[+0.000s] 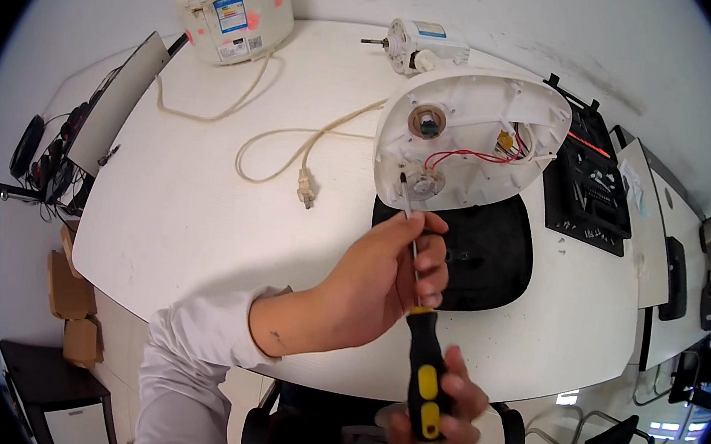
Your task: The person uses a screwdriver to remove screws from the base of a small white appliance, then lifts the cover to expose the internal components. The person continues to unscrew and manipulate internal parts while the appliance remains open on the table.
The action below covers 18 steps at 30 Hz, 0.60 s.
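My left hand (373, 266) pinches the metal shaft of a screwdriver (427, 366) with its fingers. The black and yellow handle is gripped in my right hand (458, 403), near my body. The driver's tip reaches into the lower left of an open white plastic housing (471, 173), beside a round translucent part (424, 182). Whether the tip sits on a screw cannot be made out. Inside the housing are red wires (473, 155), a yellowish component (506, 142) and a brown-ringed round part (427, 122). A black flat base piece (493, 261) lies under the housing's near edge.
A pale power cord with a plug (306, 190) lies left of the housing. Behind it are a white motor-like unit (428, 45) and a white boxy appliance (243, 14). At right stands an opened black tool case (590, 180); a panel (118, 105) borders the left edge.
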Tool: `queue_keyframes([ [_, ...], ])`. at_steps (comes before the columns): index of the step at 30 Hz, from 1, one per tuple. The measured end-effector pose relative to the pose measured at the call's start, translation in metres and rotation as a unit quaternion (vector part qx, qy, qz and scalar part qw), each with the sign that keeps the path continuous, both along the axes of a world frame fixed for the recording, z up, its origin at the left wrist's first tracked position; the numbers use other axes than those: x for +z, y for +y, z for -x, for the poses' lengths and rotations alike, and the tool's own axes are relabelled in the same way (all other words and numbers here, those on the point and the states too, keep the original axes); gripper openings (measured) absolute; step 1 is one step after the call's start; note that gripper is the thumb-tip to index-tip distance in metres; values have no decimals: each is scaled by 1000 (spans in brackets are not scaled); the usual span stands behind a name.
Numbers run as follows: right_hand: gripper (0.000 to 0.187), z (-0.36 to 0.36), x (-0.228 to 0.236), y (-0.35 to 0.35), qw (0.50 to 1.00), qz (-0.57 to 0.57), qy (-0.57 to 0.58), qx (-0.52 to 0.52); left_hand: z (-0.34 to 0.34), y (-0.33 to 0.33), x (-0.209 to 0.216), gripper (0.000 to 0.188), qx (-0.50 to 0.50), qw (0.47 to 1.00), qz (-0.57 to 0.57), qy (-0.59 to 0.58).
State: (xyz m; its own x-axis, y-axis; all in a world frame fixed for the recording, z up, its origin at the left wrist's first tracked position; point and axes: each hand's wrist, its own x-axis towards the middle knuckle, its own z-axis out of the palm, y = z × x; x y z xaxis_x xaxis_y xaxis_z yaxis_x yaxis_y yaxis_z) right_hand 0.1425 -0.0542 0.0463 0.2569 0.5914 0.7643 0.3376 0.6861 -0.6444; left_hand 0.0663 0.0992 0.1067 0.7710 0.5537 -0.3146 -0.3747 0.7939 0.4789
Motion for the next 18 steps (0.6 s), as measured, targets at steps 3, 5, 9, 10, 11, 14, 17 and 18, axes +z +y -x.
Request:
queue_keyframes([
  [3,51,16,4,13,991,92,96,18,-3,3,2,20,32,999,13,24],
  [5,40,14,5,12,993,104,43,41,0,5,-5,20,19,1000,8,8],
  [9,38,17,6,12,993,101,-43,34,1,2,1,21,-4,1000,2,-3],
  [10,39,17,5,12,994,96,-35,39,1,2,1,21,5,1000,2,4],
  [11,41,16,5,12,995,91,-27,41,1,2,0,21,10,1000,3,2],
  [14,41,13,8,12,992,117,-23,48,0,3,-3,21,18,1000,7,-2],
  [17,40,13,7,12,992,108,-26,53,0,3,-3,21,15,1000,6,0],
  [18,40,13,7,12,992,108,-25,53,0,3,-3,21,15,1000,5,1],
])
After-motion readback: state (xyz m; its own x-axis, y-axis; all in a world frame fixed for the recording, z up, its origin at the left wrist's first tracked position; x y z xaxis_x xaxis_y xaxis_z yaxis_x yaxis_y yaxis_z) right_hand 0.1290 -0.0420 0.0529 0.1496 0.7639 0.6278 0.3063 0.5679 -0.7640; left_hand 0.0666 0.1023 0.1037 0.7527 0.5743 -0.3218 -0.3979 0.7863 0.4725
